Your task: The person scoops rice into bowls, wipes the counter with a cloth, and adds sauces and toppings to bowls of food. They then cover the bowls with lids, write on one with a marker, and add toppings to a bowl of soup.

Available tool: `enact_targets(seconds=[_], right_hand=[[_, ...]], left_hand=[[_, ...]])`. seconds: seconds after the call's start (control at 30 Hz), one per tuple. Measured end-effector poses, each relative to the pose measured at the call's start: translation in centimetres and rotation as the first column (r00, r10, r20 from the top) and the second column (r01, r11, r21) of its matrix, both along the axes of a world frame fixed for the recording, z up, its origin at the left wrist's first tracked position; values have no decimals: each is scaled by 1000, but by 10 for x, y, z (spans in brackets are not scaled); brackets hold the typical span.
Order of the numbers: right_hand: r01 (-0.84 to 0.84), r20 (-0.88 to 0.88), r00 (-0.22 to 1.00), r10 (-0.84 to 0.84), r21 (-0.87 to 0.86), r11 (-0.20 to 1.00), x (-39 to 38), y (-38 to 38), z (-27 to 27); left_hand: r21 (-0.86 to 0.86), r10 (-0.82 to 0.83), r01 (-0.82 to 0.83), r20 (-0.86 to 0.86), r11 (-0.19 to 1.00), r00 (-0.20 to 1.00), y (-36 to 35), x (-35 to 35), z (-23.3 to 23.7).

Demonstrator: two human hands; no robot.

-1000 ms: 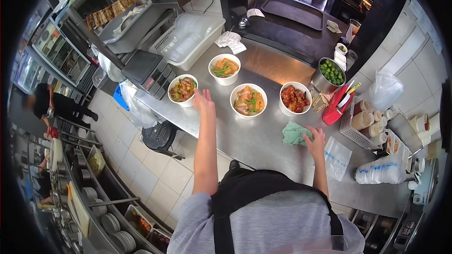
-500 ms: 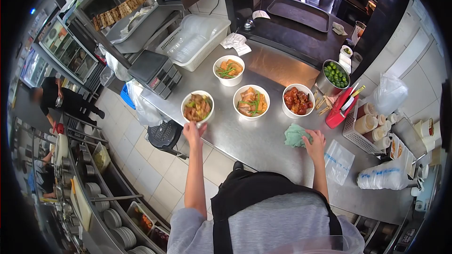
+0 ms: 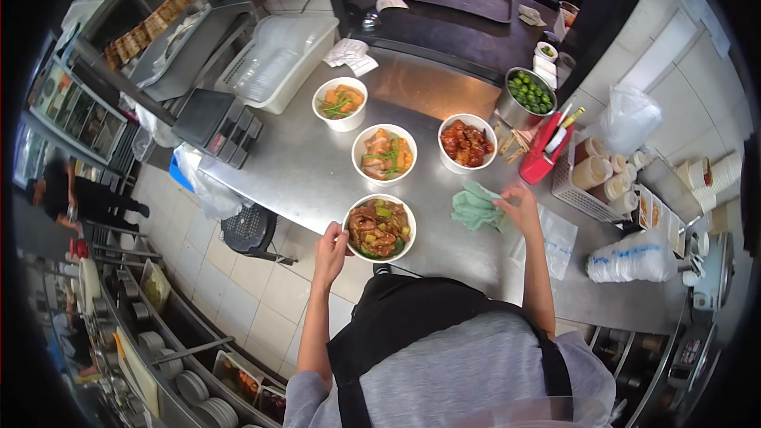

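Near the counter's front edge, my left hand [image 3: 331, 254] grips the left side of a white bowl [image 3: 380, 227] of brown meat and green vegetable pieces. My right hand [image 3: 519, 208] pinches the right edge of a crumpled green cloth [image 3: 477, 206] lying on the steel counter [image 3: 309, 174]. Behind the held bowl sits a white bowl [image 3: 384, 154] of meat with green strips. A similar bowl [image 3: 339, 103] is farther back on the left. Behind the cloth stands a bowl [image 3: 467, 143] of glossy red-brown meat.
A metal pot [image 3: 529, 98] of green fruit and a red holder [image 3: 545, 149] stand at the right, beside a basket of sauce bottles [image 3: 593, 173]. Wrapped stacked lids [image 3: 632, 266] lie nearer. A white basket [image 3: 277, 61] and dark drawers [image 3: 216, 128] are at the left. Another person [image 3: 75, 196] stands far left.
My left hand has brought the bowl of brown meat rightward and nearer to me, in front of the middle bowl. The view has shifted; my right hand remains at the cloth.
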State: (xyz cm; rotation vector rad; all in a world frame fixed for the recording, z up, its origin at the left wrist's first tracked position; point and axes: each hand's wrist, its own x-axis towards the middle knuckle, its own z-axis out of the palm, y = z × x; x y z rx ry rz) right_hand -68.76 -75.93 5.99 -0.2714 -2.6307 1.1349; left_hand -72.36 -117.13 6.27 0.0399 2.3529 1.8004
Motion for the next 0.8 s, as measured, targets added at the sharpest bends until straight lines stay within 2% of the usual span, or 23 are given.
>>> enact_targets(seconds=[0.07, 0.1, 0.17, 0.23, 0.3, 0.37, 0.47, 0.5, 0.6, 0.7, 0.77, 0.8], right_hand=[[-57, -87, 995, 40, -208, 976, -4, 6, 2], [-77, -98, 994, 46, -339, 938, -8, 7, -1], [-116, -135, 990, 46, -578, 808, -18, 1, -11], [-63, -75, 997, 30, -495, 866, -25, -18, -12], [-142, -53, 990, 133, -444, 885, -34, -29, -21], [-152, -15, 987, 159, -387, 909, -48, -33, -34], [-190, 86, 969, 230, -335, 923, -58, -40, -33], [-208, 123, 958, 258, -323, 923, -62, -42, -31], [-289, 66, 939, 337, -379, 879, -73, -48, -28], [-294, 29, 934, 357, -504, 812, -77, -53, -20], [-319, 61, 913, 404, -512, 797, -78, -55, -14], [-331, 76, 901, 427, -516, 790, -79, -54, -12]], left_hand=[[-136, -76, 70, -36, 988, 996, 20, -4, 7], [-293, -123, 92, -91, 952, 988, 29, -6, 12], [-333, -187, 116, -190, 936, 964, 45, -16, 2], [-346, -246, 160, -220, 924, 944, 61, -29, -9], [-330, -319, 252, -168, 910, 933, 69, -37, -25], [-333, -388, 346, -69, 877, 919, 76, -46, -21], [-318, -425, 356, -185, 879, 886, 91, -50, 4], [-291, -425, 374, -137, 881, 895, 94, -55, 7], [-332, -481, 412, -163, 849, 861, 103, -66, 7], [-317, -484, 424, -141, 848, 863, 112, -74, 7], [-334, -495, 412, -219, 848, 841, 116, -85, -12], [-341, -500, 406, -259, 848, 826, 120, -87, -7]])
